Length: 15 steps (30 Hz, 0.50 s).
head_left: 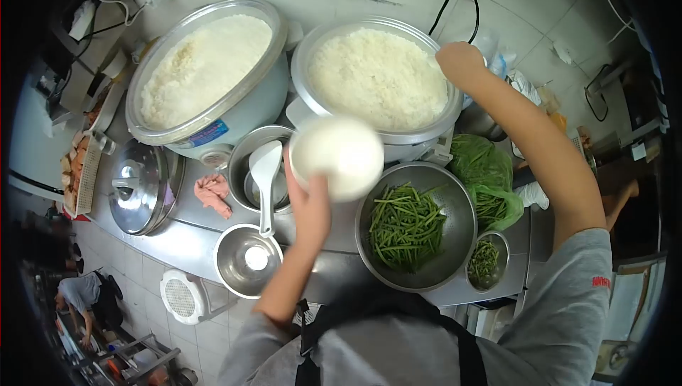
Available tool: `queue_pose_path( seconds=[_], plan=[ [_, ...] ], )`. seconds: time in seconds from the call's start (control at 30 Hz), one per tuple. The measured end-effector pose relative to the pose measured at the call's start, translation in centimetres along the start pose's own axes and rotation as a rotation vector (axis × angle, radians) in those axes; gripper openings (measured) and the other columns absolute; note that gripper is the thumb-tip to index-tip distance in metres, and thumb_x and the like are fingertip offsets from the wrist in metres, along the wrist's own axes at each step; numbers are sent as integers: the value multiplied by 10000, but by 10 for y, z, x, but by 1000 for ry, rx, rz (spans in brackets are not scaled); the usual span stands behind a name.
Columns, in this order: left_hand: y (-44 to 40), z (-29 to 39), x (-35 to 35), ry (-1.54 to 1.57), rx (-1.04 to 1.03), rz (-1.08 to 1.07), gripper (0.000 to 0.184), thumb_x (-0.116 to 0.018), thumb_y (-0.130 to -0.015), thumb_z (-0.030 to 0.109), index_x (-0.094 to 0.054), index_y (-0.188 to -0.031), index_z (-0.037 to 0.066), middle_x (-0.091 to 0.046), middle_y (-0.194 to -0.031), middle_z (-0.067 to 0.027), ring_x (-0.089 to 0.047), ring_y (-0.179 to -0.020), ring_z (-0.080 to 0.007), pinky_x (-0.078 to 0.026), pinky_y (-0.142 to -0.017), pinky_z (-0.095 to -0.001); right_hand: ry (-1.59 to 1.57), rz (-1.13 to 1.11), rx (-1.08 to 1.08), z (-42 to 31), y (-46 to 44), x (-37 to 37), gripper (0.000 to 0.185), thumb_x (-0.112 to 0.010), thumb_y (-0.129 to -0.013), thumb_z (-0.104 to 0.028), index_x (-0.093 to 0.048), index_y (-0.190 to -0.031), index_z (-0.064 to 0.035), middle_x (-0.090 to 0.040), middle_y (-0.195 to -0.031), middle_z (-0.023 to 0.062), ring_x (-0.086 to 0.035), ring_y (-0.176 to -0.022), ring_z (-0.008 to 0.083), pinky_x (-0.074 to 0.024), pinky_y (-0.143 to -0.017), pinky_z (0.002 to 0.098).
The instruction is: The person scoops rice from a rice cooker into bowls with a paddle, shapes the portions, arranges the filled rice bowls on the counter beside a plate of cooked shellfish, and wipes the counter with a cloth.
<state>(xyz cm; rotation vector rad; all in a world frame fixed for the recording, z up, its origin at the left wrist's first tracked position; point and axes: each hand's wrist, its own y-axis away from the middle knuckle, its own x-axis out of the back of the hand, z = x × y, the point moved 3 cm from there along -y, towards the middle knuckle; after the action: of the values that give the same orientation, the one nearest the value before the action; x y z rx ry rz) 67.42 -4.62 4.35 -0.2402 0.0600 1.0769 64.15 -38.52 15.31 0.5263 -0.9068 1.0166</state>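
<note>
My left hand point(311, 208) is closed on the rim of a white bowl point(339, 155), which is blurred by motion. The bowl is above the counter, just in front of the right rice cooker. My right hand point(462, 65) is a closed fist at the far right rim of that rice cooker point(305, 105); whatever is in its fingers is hidden. Cooked white rice point(376, 77) fills the cooker. A white rice paddle point(266, 173) leans in a metal pot point(241, 151) to the left of my left hand.
A second rice cooker point(256, 116) full of rice stands at left. Nearer are a metal bowl point(226, 262), a pink cloth point(212, 194) and a colander point(462, 244) of cut green beans point(405, 226). A green bag point(483, 166) lies at right. Another person point(85, 294) bends at lower left.
</note>
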Motion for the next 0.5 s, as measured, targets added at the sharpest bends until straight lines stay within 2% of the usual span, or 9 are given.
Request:
queue_pose_path(
  seconds=[0.07, 0.13, 0.2, 0.3, 0.4, 0.5],
  plan=[
    [-75, 6, -34, 198, -115, 9, 565, -444, -840, 78, -304, -1377, -24, -464, -1272, -183, -471, -1169, -239, -366, -1011, -352, 58, -50, 57, -3, -4, 2, 155, -590, -783, -84, -720, -862, -57, -701, -862, 125, -691, -825, 298, -563, -661, 393],
    [-143, 7, -62, 279, -159, -35, 511, -426, -839, 67, -317, -1328, -30, -474, -1229, -193, -538, -1088, -259, -488, -895, -367, 6, -99, 35, 7, 1, 8, 151, -599, -794, -103, -715, -873, -48, -697, -885, 137, -686, -844, 307, -561, -682, 402],
    [-181, 4, -86, 384, -71, -76, 485, -418, -842, 80, -307, -1303, -24, -481, -1188, -199, -596, -995, -285, -590, -715, -377, -63, -137, -6, 16, 8, 4, 161, -605, -809, -129, -708, -891, -36, -691, -909, 150, -679, -867, 319, -556, -711, 413],
    [-199, -16, -97, 381, 111, -55, 469, -409, -847, 103, -302, -1285, -22, -488, -1153, -198, -621, -939, -303, -621, -606, -388, -171, -173, -69, 25, 15, -10, 197, -605, -835, -178, -694, -924, -27, -681, -937, 165, -664, -899, 339, -543, -759, 431],
    [-191, -11, -93, 462, 27, -64, 450, -413, -847, 131, -322, -1255, -34, -488, -1146, -203, -617, -948, -303, -617, -630, -385, -256, -178, -71, 22, 18, -17, 217, -601, -850, -218, -687, -944, -43, -674, -941, 169, -652, -904, 356, -529, -784, 448],
    [-191, -12, -97, 373, 59, -52, 468, -406, -808, 167, -383, -1214, -64, -528, -1093, -223, -641, -880, -306, -619, -622, -362, -335, -144, -54, 24, 22, -24, 214, -594, -855, -235, -685, -951, -66, -669, -932, 171, -646, -887, 369, -521, -779, 461]
  ],
)
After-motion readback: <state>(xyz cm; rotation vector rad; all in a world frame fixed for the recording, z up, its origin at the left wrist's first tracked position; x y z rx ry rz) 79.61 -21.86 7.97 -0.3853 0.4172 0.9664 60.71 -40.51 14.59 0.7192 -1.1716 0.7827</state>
